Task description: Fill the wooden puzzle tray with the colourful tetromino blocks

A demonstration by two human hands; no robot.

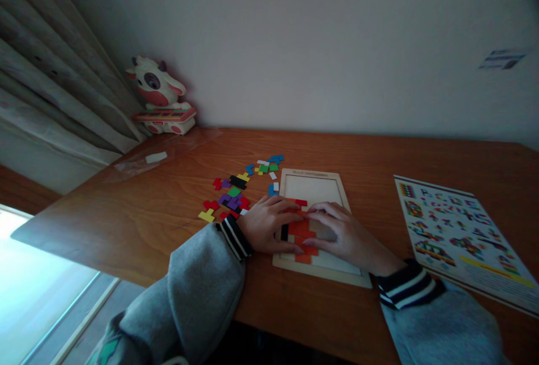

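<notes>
My left hand lies over the left part of a wooden puzzle tray. Its fingers and thumb are apart, with their tips on or close to the orange-red puzzle pieces in the tray. From the right, my right hand reaches over the same pieces, forefinger and thumb spread, fingertips close to those of my left hand. A black piece shows beside the orange ones, under my left hand. Both palms hide part of the tray, and neither hand visibly lifts a piece.
Loose coloured pieces lie scattered left of the tray, some touching its upper left side. A printed picture sheet lies on the right of the wooden table. A toy cow with a keyboard and clear plastic wrap are at the back left.
</notes>
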